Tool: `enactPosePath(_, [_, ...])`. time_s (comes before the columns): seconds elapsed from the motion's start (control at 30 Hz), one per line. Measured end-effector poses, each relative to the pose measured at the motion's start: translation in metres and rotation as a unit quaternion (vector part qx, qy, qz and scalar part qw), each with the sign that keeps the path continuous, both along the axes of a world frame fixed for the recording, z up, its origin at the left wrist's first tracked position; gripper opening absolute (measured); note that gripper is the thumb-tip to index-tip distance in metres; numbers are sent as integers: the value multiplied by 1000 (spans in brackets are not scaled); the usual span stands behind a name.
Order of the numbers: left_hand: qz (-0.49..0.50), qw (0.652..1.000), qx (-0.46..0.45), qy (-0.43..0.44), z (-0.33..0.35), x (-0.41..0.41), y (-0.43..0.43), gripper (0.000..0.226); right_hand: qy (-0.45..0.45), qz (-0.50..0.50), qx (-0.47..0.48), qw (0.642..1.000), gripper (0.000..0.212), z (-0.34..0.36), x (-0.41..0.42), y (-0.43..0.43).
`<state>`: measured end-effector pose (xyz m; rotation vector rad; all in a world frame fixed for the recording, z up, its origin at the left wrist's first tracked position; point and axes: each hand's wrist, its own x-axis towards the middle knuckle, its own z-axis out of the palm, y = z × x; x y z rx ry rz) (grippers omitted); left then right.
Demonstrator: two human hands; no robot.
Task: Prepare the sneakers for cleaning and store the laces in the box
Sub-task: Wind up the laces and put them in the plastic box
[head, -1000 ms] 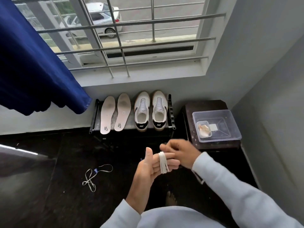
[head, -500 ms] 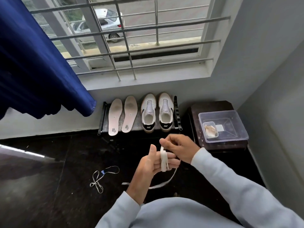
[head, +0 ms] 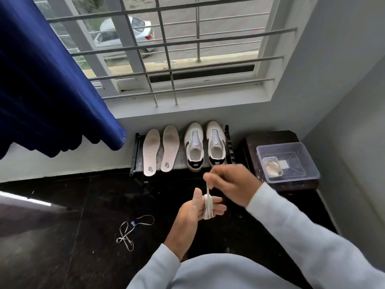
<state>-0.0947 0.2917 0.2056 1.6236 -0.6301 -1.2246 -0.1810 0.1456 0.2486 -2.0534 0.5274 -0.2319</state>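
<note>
A white lace (head: 207,207) is coiled around the fingers of my left hand (head: 194,212), which is held flat at centre frame. My right hand (head: 230,184), just above it, pinches the lace's free end taut. A second white lace (head: 130,230) lies loose on the dark floor to the left. Two white sneakers (head: 205,146) without laces stand on a low black rack (head: 135,155), with two insoles (head: 160,152) beside them. At the right sits a clear plastic box (head: 308,163) that holds a small tub (head: 271,165).
The box rests on a dark stool (head: 270,138) in the corner, against grey walls. A blue curtain (head: 41,80) hangs at the left in front of a barred window (head: 166,49). The floor (head: 62,236) is dark and glossy.
The trailing end of the lace that hung below my hands is now wound onto my left fingers. My right hand has lifted upward, pulling the end tight. The camera has moved closer.
</note>
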Motion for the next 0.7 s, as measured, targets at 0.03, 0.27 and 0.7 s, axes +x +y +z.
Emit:
enactPosePath(0.03, [6, 1000, -9, 16, 4, 1, 1, 82, 27, -14, 4, 1000, 29, -4, 8, -10])
enactPosePath(0.27, [104, 986, -111, 73, 15, 20, 6, 76, 147, 38, 34, 988, 29, -72, -9, 39])
enactPosePath(0.7, [30, 993, -60, 100, 2, 21, 10, 88, 85, -41, 83, 992, 26, -48, 28, 4])
